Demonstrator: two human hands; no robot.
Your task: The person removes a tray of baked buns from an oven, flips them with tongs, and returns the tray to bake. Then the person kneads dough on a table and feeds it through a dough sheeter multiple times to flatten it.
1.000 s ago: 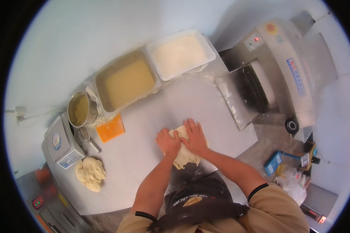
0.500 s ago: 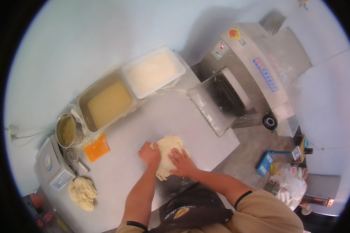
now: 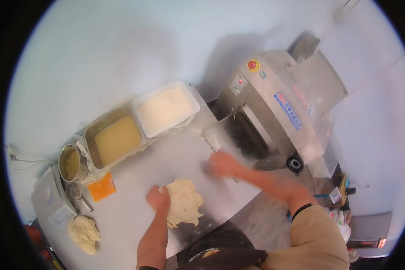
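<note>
A flattened, ragged-edged piece of pale dough [image 3: 184,203] lies on the metal worktable [image 3: 135,220] in front of me. At its left edge my left hand [image 3: 158,198] is closed, with curled fingers and the thumb against the dough. My right hand [image 3: 222,164] is away from the dough, above the table near the front tray of a steel dough-rolling machine [image 3: 274,105]. Motion smears its fingers, so I cannot see whether they hold anything. Farther left rests a second, lumpier mass of dough [image 3: 84,235].
Along the back stand a white tub of flour [image 3: 193,108], a steel pan with a yellowish filling [image 3: 91,146] and a steel pot [image 3: 80,166]. An orange scraper [image 3: 101,186], a small clear cup [image 3: 75,192] and a scale [image 3: 49,202] are at left.
My right hand has lifted off the dough and swung up and right toward the machine. My left hand stays at the dough's edge. The whole view has shifted, and the dough looks more spread.
</note>
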